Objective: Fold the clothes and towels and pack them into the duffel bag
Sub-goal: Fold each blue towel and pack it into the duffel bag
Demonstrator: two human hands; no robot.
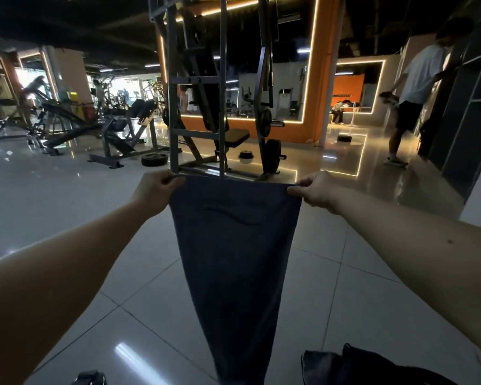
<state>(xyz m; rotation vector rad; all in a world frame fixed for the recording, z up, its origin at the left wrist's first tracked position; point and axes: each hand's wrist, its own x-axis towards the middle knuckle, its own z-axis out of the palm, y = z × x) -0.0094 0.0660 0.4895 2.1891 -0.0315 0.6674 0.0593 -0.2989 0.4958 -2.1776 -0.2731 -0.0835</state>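
While we stand on a glossy tiled floor (345, 273) in a gym, a tall steel weight rack (197, 87) rises straight ahead. Between us and it hangs a dark blue cloth (233, 259), held up by its top edge, with its lower end running out of view at the bottom. A person in a white shirt (417, 87) stretches a leg by the shelving on the right. A heap of dark fabric (358, 368) lies at the bottom right; it may be the duffel bag, though it is too dim to tell. Our left hand (156, 190) pinches the cloth's top left corner and our right hand (317, 191) pinches the top right, with the edge taut between them. A weight plate (154, 159) lies flat left of the rack.
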